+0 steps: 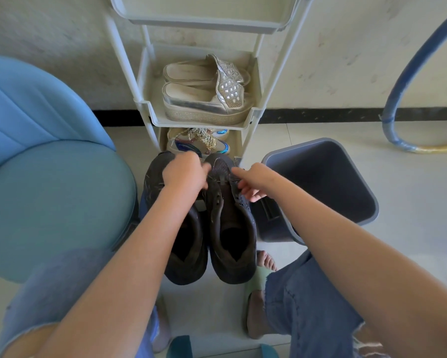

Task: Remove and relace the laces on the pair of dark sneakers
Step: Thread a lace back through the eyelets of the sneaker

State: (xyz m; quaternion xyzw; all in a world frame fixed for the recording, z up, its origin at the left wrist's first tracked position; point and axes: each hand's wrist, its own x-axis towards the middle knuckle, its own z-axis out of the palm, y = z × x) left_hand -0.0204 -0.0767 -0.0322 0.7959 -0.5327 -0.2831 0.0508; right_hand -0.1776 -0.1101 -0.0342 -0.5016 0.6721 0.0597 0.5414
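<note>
Dark sneakers [245, 223] sitting side by side on floor before shoe rack [253, 117]. Left hand [185, 174] curling fingers over right-hand shoe's front; grip unclear. Right hand [253, 180] pinching lace [230, 180] there, forefinger sticking out.

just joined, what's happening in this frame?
A seated person is working on the laces of two dark sneakers that stand side by side on the floor in front of a shoe rack. The left hand and right hand are both at the toe-end eyelets of the sneaker by the grey bin, where a bit of lace shows. Its upper eyelets look empty. Whether either hand pinches the lace is hard to tell. The other sneaker is untouched.
</note>
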